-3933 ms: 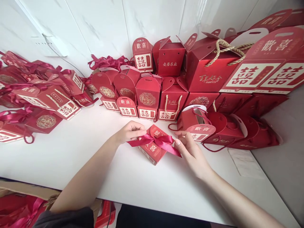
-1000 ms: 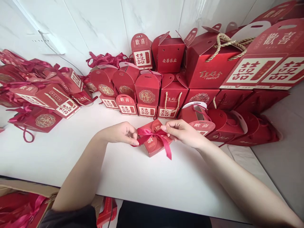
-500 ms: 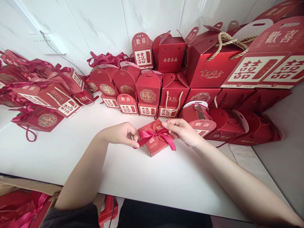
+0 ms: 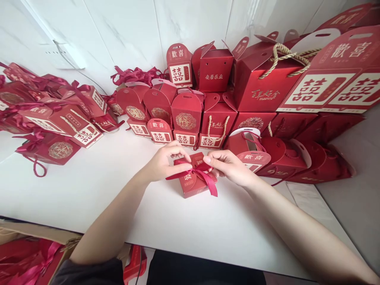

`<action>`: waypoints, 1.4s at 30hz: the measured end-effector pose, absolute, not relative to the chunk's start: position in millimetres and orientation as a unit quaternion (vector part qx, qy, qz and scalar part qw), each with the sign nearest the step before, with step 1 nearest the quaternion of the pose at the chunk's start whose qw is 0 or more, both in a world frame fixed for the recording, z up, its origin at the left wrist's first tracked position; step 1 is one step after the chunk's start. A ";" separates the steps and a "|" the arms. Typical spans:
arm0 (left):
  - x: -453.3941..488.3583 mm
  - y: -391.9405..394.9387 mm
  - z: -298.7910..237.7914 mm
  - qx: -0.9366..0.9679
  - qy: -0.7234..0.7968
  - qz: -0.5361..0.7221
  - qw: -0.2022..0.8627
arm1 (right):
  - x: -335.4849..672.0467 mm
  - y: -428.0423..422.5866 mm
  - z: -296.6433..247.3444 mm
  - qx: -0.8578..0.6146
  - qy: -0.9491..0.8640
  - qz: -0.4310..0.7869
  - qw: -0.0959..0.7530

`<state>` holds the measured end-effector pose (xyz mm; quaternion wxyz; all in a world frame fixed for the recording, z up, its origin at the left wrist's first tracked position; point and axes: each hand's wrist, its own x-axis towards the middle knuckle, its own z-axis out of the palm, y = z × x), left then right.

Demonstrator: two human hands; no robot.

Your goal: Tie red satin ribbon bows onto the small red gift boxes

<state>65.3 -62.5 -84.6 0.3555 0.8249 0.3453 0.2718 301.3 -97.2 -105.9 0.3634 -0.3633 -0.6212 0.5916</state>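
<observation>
A small red gift box (image 4: pixel 191 188) with gold lettering lies on the white table in front of me. Across its top runs a red satin ribbon (image 4: pixel 209 183), tied in a bow, with one tail hanging over the near right side. From the left, my left hand (image 4: pixel 168 161) pinches the bow between thumb and forefinger, close to the knot. My right hand (image 4: pixel 225 164) is closed at the right of the bow, thumb against forefinger on the ribbon. The fingers partly hide the bow's loops.
Behind the box stand rows of red gift boxes (image 4: pixel 185 113), some with rope handles, stacked higher at the right. Ribboned boxes (image 4: pixel 56 118) are piled at the left. A cardboard carton (image 4: pixel 67 253) with red items sits below the table's front edge (image 4: pixel 178 251).
My left hand has moved from the ribbon's outer left end in and up to the bow's knot. The box has turned slightly. My right hand stays at the bow's right side.
</observation>
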 end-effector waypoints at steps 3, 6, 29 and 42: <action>71.4 -67.8 -87.2 0.834 0.349 0.234 0.357 | 301.1 -97.4 -107.5 -0.367 -0.626 0.574 0.380; 74.4 -69.8 -88.2 0.840 0.342 0.225 0.355 | 300.0 -97.9 -108.5 -0.373 -0.639 0.550 0.388; 49.9 -57.0 -74.7 0.803 0.341 0.120 0.475 | 285.6 -135.4 -80.7 -0.335 -0.872 0.018 0.357; 61.1 -68.0 -76.0 0.792 0.403 0.185 0.421 | 238.4 -158.5 -124.2 -0.333 -0.899 -0.178 0.224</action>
